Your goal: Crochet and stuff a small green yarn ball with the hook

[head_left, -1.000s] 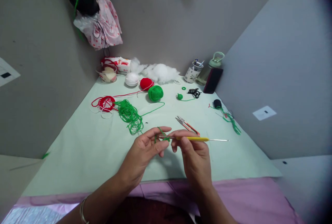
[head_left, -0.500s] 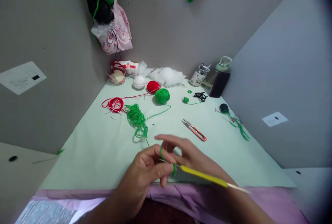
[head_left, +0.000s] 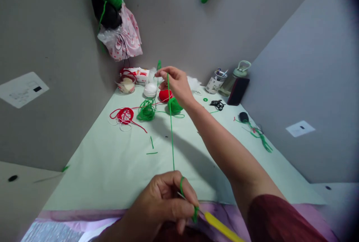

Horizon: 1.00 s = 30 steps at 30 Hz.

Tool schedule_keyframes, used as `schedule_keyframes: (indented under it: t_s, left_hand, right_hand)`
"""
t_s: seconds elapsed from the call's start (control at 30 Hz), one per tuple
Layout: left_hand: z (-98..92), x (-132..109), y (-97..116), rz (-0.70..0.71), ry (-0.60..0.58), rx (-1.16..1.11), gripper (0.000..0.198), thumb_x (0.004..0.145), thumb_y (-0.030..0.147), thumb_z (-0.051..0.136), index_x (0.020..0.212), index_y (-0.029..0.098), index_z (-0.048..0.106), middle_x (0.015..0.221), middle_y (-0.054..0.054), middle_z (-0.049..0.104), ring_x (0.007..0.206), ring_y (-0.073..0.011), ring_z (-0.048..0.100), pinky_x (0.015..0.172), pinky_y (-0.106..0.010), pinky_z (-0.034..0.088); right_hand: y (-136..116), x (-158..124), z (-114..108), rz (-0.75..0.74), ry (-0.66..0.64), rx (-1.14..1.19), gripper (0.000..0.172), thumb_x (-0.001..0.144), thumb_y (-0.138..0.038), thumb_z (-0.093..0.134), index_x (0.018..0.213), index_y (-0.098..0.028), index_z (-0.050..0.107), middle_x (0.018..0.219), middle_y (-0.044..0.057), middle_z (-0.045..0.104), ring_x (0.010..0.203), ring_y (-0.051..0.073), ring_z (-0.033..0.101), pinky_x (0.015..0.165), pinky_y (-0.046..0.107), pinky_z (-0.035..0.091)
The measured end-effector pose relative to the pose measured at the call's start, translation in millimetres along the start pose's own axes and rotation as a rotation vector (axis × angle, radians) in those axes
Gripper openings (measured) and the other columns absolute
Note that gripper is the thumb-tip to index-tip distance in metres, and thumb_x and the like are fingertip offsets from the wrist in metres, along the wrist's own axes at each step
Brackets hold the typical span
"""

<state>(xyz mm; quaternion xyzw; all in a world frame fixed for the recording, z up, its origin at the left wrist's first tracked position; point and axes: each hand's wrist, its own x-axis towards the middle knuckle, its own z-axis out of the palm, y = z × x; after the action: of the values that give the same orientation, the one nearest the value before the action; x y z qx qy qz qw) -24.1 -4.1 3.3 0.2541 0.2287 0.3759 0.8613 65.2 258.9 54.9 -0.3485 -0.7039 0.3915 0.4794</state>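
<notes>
My left hand (head_left: pixel 168 201) is low at the table's front edge, fingers closed on a small green crocheted piece (head_left: pixel 195 214) and the metal shaft of a crochet hook (head_left: pixel 221 227) with a yellow handle. A green loop wraps its index finger. My right hand (head_left: pixel 178 85) is stretched far forward and raised, pinching green yarn (head_left: pixel 171 130). That strand runs taut down to my left hand. More green yarn hangs from the right fingers towards a loose green tangle (head_left: pixel 146 110). Behind my right hand sit a red yarn ball (head_left: pixel 165 95) and a partly covered green ball (head_left: pixel 174 106).
A red yarn coil (head_left: pixel 125 115) lies left. Two short green yarn scraps (head_left: pixel 152 142) lie mid-table. At the back are a white ball (head_left: pixel 150 90), a bowl (head_left: pixel 126 86), a pen cup (head_left: pixel 215 82), a bottle (head_left: pixel 240 72) and a phone (head_left: pixel 238 91). Right is a black spool (head_left: pixel 244 117).
My right hand has moved from beside the left to far forward and up, drawing the green yarn taut. The tangle has shifted back and partly lifted. My left hand is slightly lower.
</notes>
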Motion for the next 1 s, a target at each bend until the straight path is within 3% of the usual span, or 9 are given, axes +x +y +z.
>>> schedule_keyframes:
  t_s: [0.1, 0.2, 0.27, 0.33, 0.4, 0.47, 0.63, 0.77, 1.0]
  left_hand:
    - [-5.8, 4, 12, 0.127, 0.123, -0.112, 0.019, 0.074, 0.027, 0.091, 0.077, 0.017, 0.076, 0.07, 0.004, 0.062, 0.046, 0.0009, 0.045, 0.056, -0.017, 0.041]
    - [-14.8, 11, 23, 0.216, 0.254, -0.201, 0.02, 0.072, 0.025, 0.093, 0.079, 0.017, 0.076, 0.072, 0.004, 0.061, 0.047, 0.0013, 0.041, 0.057, -0.016, 0.042]
    - [-20.2, 16, 27, 0.248, 0.315, -0.232, 0.021, 0.071, 0.024, 0.093, 0.082, 0.017, 0.076, 0.073, 0.004, 0.059, 0.05, -0.0003, 0.042, 0.057, -0.016, 0.042]
    - [-22.7, 21, 27, 0.257, 0.338, -0.226, 0.022, 0.072, 0.024, 0.093, 0.084, 0.017, 0.076, 0.075, 0.005, 0.058, 0.053, -0.0013, 0.042, 0.059, -0.017, 0.044]
    - [-21.0, 26, 23, 0.243, 0.332, -0.175, 0.02, 0.075, 0.024, 0.091, 0.085, 0.017, 0.075, 0.077, 0.005, 0.057, 0.055, -0.0017, 0.042, 0.062, -0.018, 0.044]
    - [-15.6, 32, 16, 0.21, 0.308, -0.102, 0.019, 0.077, 0.026, 0.089, 0.086, 0.017, 0.075, 0.076, 0.005, 0.057, 0.057, -0.0028, 0.044, 0.063, -0.018, 0.043]
    - [-0.6, 43, 4, 0.214, 0.27, 0.084, 0.017, 0.078, 0.028, 0.088, 0.083, 0.018, 0.075, 0.078, 0.002, 0.063, 0.063, -0.0065, 0.05, 0.068, -0.021, 0.042]
    - [0.2, 53, 4, 0.277, 0.272, 0.249, 0.019, 0.077, 0.029, 0.088, 0.089, 0.02, 0.078, 0.074, 0.001, 0.064, 0.064, -0.0094, 0.051, 0.065, -0.024, 0.043]
    - [-3.0, 67, -2, 0.252, 0.239, 0.351, 0.032, 0.081, 0.027, 0.085, 0.112, 0.025, 0.078, 0.082, 0.001, 0.068, 0.064, -0.0085, 0.054, 0.064, -0.022, 0.044]
  right_hand:
    - [0, -17, -20, 0.006, -0.227, -0.389, 0.021, 0.095, -0.005, 0.056, 0.103, -0.017, 0.071, 0.082, 0.001, 0.072, 0.063, 0.011, 0.059, 0.066, 0.025, 0.047]
    - [-4, -80, -35, -0.011, -0.359, -0.699, 0.047, 0.085, 0.006, 0.06, 0.123, -0.019, 0.07, 0.082, 0.003, 0.072, 0.07, 0.015, 0.061, 0.072, 0.029, 0.049]
    - [-13, -131, -42, -0.063, -0.412, -0.579, 0.052, 0.09, -0.001, 0.061, 0.136, -0.025, 0.063, 0.093, 0.003, 0.072, 0.076, 0.015, 0.063, 0.075, 0.03, 0.053]
    - [-25, -176, -45, 0.03, -0.469, -0.322, 0.055, 0.094, -0.018, 0.069, 0.146, -0.031, 0.055, 0.103, 0.002, 0.072, 0.084, 0.015, 0.066, 0.079, 0.031, 0.057]
    - [-35, -210, -45, 0.072, -0.313, -0.135, 0.053, 0.094, -0.026, 0.074, 0.144, -0.032, 0.058, 0.105, 0.003, 0.069, 0.084, 0.015, 0.067, 0.079, 0.032, 0.059]
    - [-41, -232, -43, 0.027, -0.139, -0.068, 0.035, 0.099, -0.026, 0.066, 0.133, -0.032, 0.068, 0.1, 0.003, 0.069, 0.085, 0.016, 0.067, 0.078, 0.032, 0.058]
    - [-38, -253, -34, -0.044, 0.164, -0.011, 0.025, 0.104, -0.023, 0.056, 0.114, -0.028, 0.078, 0.095, 0.005, 0.07, 0.083, 0.018, 0.065, 0.074, 0.034, 0.056]
    - [-30, -259, -30, -0.024, 0.26, 0.132, 0.024, 0.103, -0.022, 0.058, 0.112, -0.03, 0.078, 0.098, 0.004, 0.07, 0.078, 0.016, 0.066, 0.07, 0.033, 0.057]
    - [-20, -263, -34, -0.001, 0.388, 0.119, 0.019, 0.097, -0.019, 0.068, 0.104, -0.03, 0.081, 0.096, 0.004, 0.076, 0.088, 0.018, 0.07, 0.077, 0.032, 0.058]
